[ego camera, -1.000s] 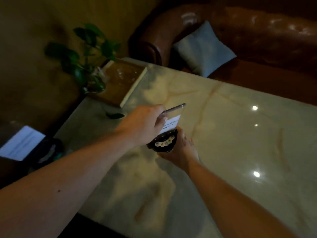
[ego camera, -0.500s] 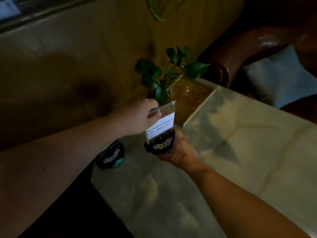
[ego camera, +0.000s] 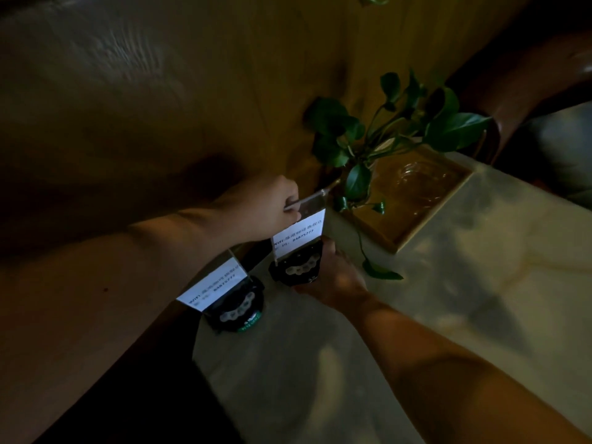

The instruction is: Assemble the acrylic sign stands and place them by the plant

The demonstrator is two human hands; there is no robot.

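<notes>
I hold an acrylic sign stand [ego camera: 299,238] upright: a clear panel with a white printed card set in a round black base [ego camera: 296,267]. My left hand [ego camera: 272,209] pinches the panel's top edge. My right hand [ego camera: 333,277] grips the black base from the right and behind. This stand is just left of the green plant [ego camera: 368,133], near the table's left edge. A second assembled sign stand [ego camera: 221,288] with its own black base [ego camera: 235,310] rests on the table to the lower left, partly hidden by my left forearm.
The plant's glass vase sits on a wooden tray [ego camera: 413,200] at the marble table's [ego camera: 448,283] far left corner. A wooden wall runs along the left. A brown leather sofa arm [ego camera: 525,78] with a grey cushion [ego camera: 563,145] lies beyond the table.
Both hands have carried the stand to the left across the table toward the plant. The view has swung left, bringing the second stand into sight.
</notes>
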